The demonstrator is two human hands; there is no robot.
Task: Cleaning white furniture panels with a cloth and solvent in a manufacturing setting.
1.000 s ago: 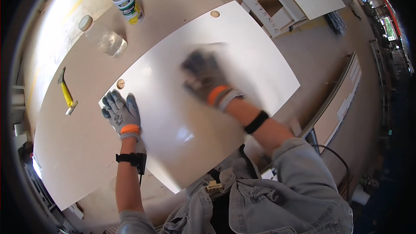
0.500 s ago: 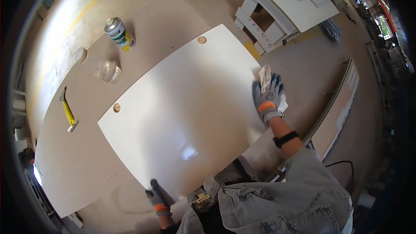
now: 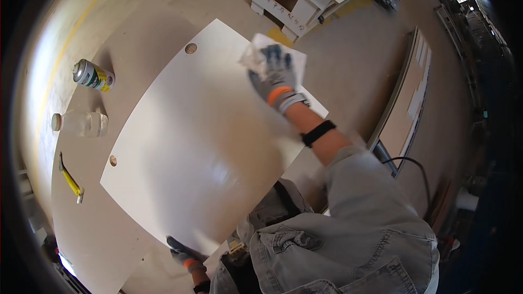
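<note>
A glossy white panel (image 3: 180, 125) with two round holes near its far-left edge lies on a larger brown board. My right hand (image 3: 275, 71), in a grey glove with an orange cuff, presses a crumpled whitish cloth (image 3: 253, 57) near the panel's far right edge. Its fingers stretch over the cloth, and the hand is a little blurred. At the panel's near left corner my left hand (image 3: 184, 251), gloved alike, grips the edge; its fingers underneath are hidden.
On the brown board (image 3: 81, 223), left of the panel, are a spray can (image 3: 93, 75), a clear jar (image 3: 81, 123) and a yellow-handled hammer (image 3: 71, 179). A white workbench (image 3: 305, 0) stands beyond. Panels (image 3: 403, 98) lean at the right, near a black cable (image 3: 419, 166).
My right hand has slid the cloth along the panel's right side toward the far end. The view has shifted and turned; my left hand stays at the near left corner.
</note>
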